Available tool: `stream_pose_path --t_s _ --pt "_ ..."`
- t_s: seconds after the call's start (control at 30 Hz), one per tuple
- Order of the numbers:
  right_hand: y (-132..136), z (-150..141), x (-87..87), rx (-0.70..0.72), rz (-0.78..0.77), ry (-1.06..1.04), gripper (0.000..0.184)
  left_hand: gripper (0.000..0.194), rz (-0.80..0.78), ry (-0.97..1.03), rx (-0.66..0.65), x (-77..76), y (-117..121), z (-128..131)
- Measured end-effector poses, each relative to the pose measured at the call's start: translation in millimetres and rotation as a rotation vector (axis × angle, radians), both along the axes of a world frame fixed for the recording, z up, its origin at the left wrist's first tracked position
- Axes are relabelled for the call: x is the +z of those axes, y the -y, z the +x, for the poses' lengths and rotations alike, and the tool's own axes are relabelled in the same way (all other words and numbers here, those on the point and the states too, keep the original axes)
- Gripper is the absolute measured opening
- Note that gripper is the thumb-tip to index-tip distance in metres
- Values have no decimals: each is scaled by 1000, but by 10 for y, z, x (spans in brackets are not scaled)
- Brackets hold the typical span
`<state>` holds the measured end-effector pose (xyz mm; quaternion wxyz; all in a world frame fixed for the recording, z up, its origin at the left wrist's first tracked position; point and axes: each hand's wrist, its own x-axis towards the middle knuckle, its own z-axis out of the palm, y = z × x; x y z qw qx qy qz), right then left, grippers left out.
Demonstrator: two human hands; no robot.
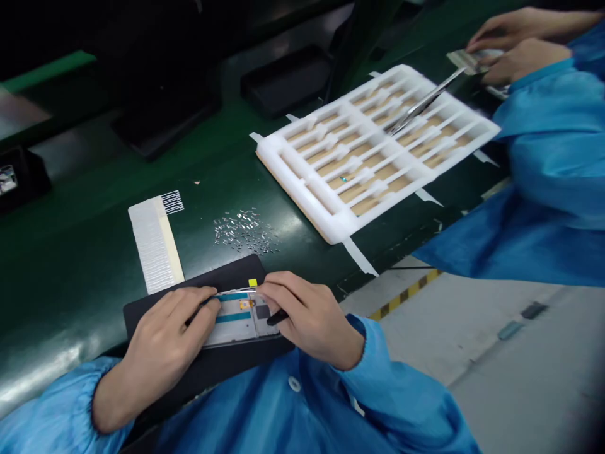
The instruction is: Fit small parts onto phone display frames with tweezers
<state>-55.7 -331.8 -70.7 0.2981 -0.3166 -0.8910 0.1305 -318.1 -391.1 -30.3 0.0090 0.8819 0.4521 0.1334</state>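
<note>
On a black pad (189, 284) in front of me lies a phone frame (234, 326), a flat pale housing with blue strips and a small orange flex part. My left hand (163, 337) grips its left end, thumb and fingers closed on the edges. Over the right part, my right hand (314, 315) is closed, with fingertips at the frame's upper edge. From under its fingers sticks a slim black tool (277, 318); the rest of it is hidden, so its exact kind cannot be told. A yellow tab (253, 282) shows at the frame's upper edge.
Small metal pieces (243, 232) lie scattered on the green table (198, 230). A white strip card (155, 246) touches the pad. A white slotted tray (350, 183) is taped down, long tweezers (420, 107) across it. A co-worker's hands (524, 53) hold a small part at right.
</note>
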Motion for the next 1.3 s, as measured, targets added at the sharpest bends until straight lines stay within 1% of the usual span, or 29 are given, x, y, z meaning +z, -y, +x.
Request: stream_pose_path --t_s 0.17,0.33,0.43,0.57,0.67,0.77,0.83,0.9,0.93,1.0,1.03,1.1,1.17,1.2,1.23,1.3 --pt "2 -19 -40 11 -8 28 41 22 6 9 -39 -35 -17 -20" --pt "-8 -28 -26 36 22 64 36 29 23 56 -75 -70 -55 9" --pt "-22 -33 -1 34 64 121 34 31 38 63 -118 -97 -99 40" --pt "-10 -52 71 18 144 209 34 30 60 51 -139 -108 -155 72" --pt "93 -92 130 -11 203 270 31 30 54 32 -150 -91 -174 83" --pt "282 -151 154 -96 214 346 33 30 54 15 -161 -71 -177 96" --pt "389 -176 151 -158 182 375 40 30 68 5 -167 -70 -176 104" --pt "422 -162 141 -158 107 349 44 30 72 2 -166 -83 -173 103" --pt "404 -137 135 -139 46 300 44 30 69 0 -161 -91 -169 98" --pt "312 -50 117 -118 -109 108 37 30 56 0 -151 -100 -158 78" --pt "249 6 103 -147 -192 -36 30 31 45 2 -141 -97 -150 64" --pt "121 125 59 -275 -321 -317 19 31 4 20 -111 -70 -127 38" --pt "17 225 -17 -381 -419 -559 13 35 -79 30 -73 -25 -94 22" --pt "-20 258 -66 -405 -461 -672 18 41 -126 22 -56 0 -73 21" --pt "-46 278 -120 -409 -504 -796 29 46 -168 7 -47 22 -49 24" --pt "-68 275 -235 -415 -546 -1004 46 48 -216 -21 -47 57 -4 37"
